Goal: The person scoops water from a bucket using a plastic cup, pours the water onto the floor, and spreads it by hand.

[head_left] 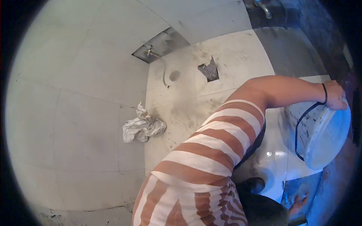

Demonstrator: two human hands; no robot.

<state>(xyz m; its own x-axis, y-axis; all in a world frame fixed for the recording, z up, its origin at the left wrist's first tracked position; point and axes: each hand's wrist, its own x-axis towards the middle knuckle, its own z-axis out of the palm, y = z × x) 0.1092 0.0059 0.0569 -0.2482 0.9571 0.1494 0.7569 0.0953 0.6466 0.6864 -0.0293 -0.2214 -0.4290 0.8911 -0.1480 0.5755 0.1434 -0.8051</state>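
Note:
My left arm, in a brown-and-white striped sleeve, reaches across to the right. My left hand [335,95] is closed over the upper rim of a pale, smudged bucket [326,141], which is tilted on its side. A thin black handle [296,132] curves down along the bucket's side. A black band circles my wrist. Low on the right, my right hand [298,205] shows only in part, blurred in blue light near the floor. Whether its fingers grip anything is unclear.
White crumpled cloth [144,127] lies by the left wall. Striped cloth [209,70] sticks out of a square floor opening. A wall tap [150,51] has a hose [164,75] below it. Another tap [264,9] is at the top right. The tiled floor [181,128] is smudged.

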